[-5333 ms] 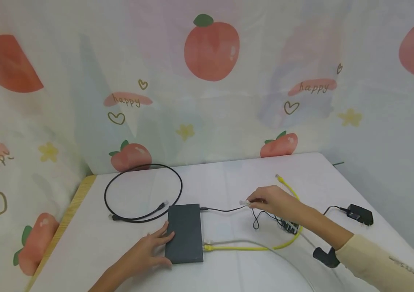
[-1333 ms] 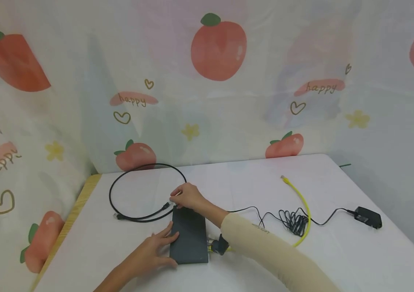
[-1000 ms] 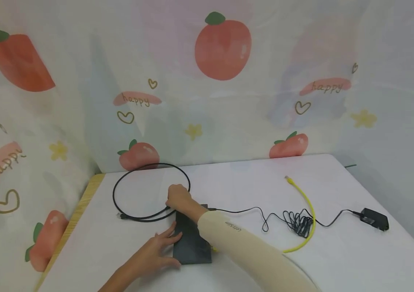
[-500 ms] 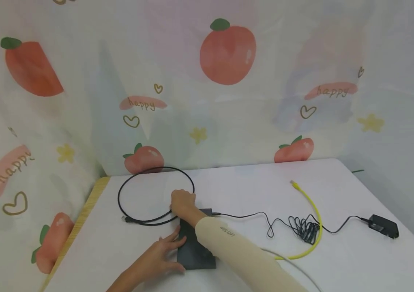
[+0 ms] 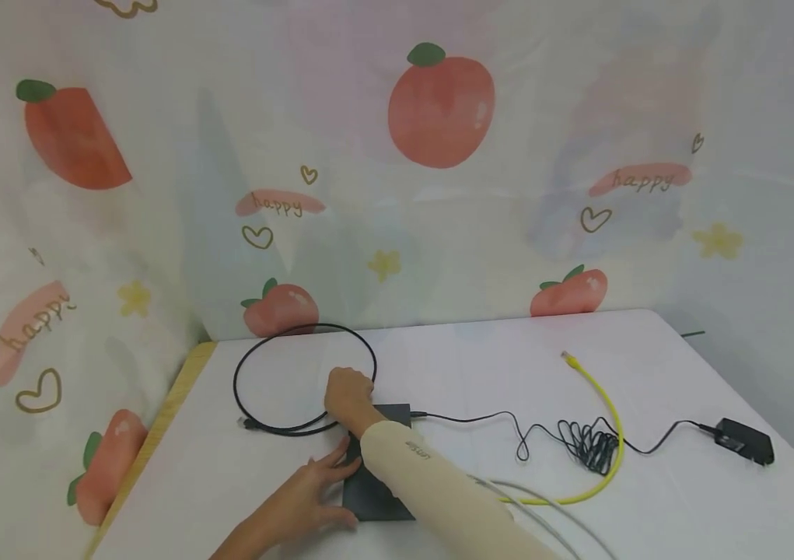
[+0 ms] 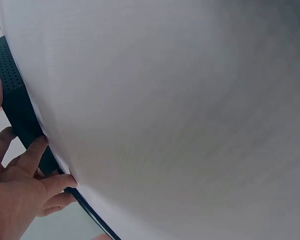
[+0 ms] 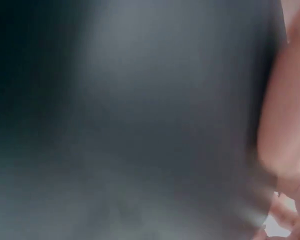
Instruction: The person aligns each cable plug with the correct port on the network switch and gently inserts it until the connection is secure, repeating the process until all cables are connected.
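A flat black network box (image 5: 376,498) lies on the white table, its perforated end visible in the left wrist view. My left hand (image 5: 306,498) steadies its left side, fingers spread along the edge. My right hand (image 5: 349,395) reaches across the box to its far left corner, fingers curled around the grey network cable's plug, which the hand hides. Two strands of that grey network cable (image 5: 564,513) come out from under the right sleeve. A black network cable (image 5: 236,373) lies looped beside the right hand; its nearer plug is hidden. The right wrist view is a dark blur.
A thin power lead (image 5: 466,420) runs from the box to a bundled coil (image 5: 592,447) and a black power adapter (image 5: 745,442) at the right. A yellow network cable (image 5: 613,412) curves past the coil. A wooden edge (image 5: 187,373) borders the table's left side.
My right hand has carried the grey cable's plug from right of the box across to its far left corner, then turned downward there. My left hand stays at the box; the view has shifted slightly.
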The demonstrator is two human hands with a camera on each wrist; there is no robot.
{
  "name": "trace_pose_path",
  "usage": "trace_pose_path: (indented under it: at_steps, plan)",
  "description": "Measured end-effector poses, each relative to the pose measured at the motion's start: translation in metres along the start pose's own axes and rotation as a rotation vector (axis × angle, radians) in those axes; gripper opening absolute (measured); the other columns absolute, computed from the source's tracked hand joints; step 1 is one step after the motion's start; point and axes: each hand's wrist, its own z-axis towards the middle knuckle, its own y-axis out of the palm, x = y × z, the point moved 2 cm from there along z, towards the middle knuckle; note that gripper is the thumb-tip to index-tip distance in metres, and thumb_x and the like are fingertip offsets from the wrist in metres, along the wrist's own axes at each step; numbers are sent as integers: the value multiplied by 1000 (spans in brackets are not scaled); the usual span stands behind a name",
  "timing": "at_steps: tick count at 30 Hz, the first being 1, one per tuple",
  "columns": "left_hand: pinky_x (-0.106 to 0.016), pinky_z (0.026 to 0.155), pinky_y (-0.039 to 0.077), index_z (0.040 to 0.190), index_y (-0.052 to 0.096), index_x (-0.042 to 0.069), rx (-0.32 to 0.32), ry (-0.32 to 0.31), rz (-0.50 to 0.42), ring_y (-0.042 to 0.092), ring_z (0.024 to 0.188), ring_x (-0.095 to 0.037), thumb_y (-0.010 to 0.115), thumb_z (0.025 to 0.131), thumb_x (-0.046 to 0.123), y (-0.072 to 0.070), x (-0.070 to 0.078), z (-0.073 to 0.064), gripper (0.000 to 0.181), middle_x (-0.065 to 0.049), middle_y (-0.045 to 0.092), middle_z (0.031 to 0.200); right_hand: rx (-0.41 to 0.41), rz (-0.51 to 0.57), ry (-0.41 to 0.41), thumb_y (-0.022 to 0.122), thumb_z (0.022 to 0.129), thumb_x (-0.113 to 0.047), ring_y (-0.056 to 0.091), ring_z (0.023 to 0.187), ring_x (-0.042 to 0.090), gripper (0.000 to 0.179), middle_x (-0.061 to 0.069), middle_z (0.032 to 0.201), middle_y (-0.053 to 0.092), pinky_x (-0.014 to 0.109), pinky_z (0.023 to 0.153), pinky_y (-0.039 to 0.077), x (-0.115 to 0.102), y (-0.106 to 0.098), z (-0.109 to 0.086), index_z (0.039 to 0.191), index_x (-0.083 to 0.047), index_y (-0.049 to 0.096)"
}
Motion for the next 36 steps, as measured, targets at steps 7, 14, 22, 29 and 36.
trace_pose_path:
  at_steps: [7,14,22,29,36]
  plan:
    - [-66,100,21,135,50,4,-14,31,14,34,131,-32,73,73,50,2,4,3,80,-18,24,150,254,476,28,60,83,-3,58,63,22,6,7,73,59,34,47,45,22,-10,9,85,-5,55]
    - [-64,101,21,137,49,7,-42,-16,18,34,131,-33,73,73,50,-2,8,5,80,-16,23,151,371,882,22,68,86,-13,65,77,22,26,12,93,68,27,65,53,41,-89,20,106,4,65]
    - [-64,101,21,136,50,4,-23,-7,36,32,132,-36,73,73,50,0,9,5,81,-18,23,151,460,1379,-48,67,87,-7,67,79,25,23,14,98,66,28,69,56,84,-208,11,106,6,64]
    - [-66,100,21,136,49,4,-17,-1,32,31,132,-36,72,73,52,4,5,4,83,-18,23,151,619,1782,-73,68,83,3,65,72,24,25,17,104,62,36,75,55,139,-326,-22,107,9,61]
    - [-68,99,19,136,48,1,-14,17,17,28,133,-39,71,74,52,6,5,2,83,-22,23,150,972,1984,-55,72,79,5,59,66,20,25,9,96,61,32,62,57,220,-427,-75,101,0,59]
